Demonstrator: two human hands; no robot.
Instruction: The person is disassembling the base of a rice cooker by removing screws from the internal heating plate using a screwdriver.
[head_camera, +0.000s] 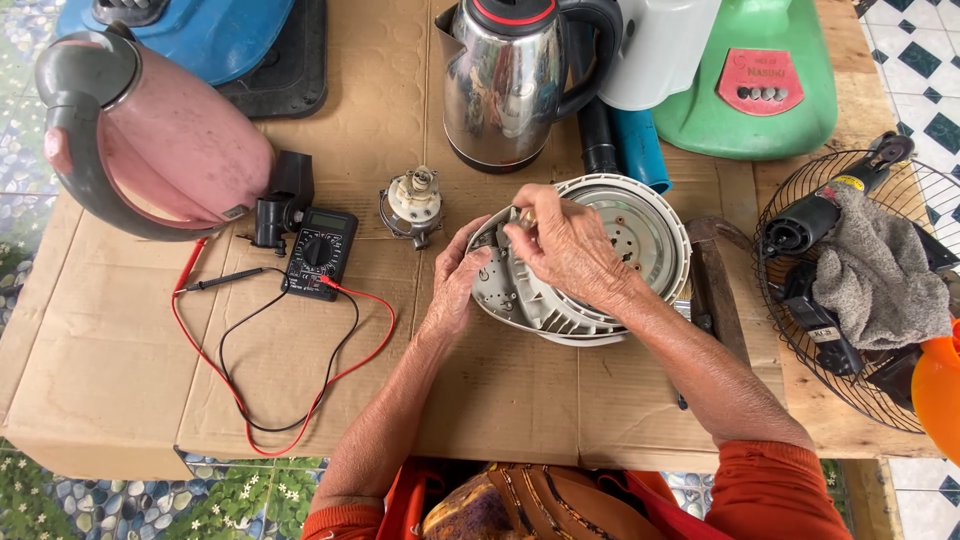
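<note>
On cardboard, left hand (455, 285) and right hand (565, 245) grasp white appliance base (640, 240)

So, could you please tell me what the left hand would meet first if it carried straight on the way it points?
Probably the small motor part just beyond the left hand; depth is unclear.

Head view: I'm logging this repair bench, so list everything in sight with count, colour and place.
Round appliance base: 1, white-grey, centre, underside up, held.
Steel kettle: 1, silver with black handle, top centre.
Pink kettle: 1, pink with grey handle, top left, on its side.
Multimeter: 1, black, left of centre, red and black leads.
Small motor-like part: 1, white and metal, beside multimeter.
Green fan base: 1, green, top right.
Wire fan guard: 1, dark, right edge.
Grey cloth: 1, on the guard.
Cardboard sheet: 1, brown, covering table.
Left hand: on base's left edge.
Right hand: on base's top, fingers pinched.
</note>
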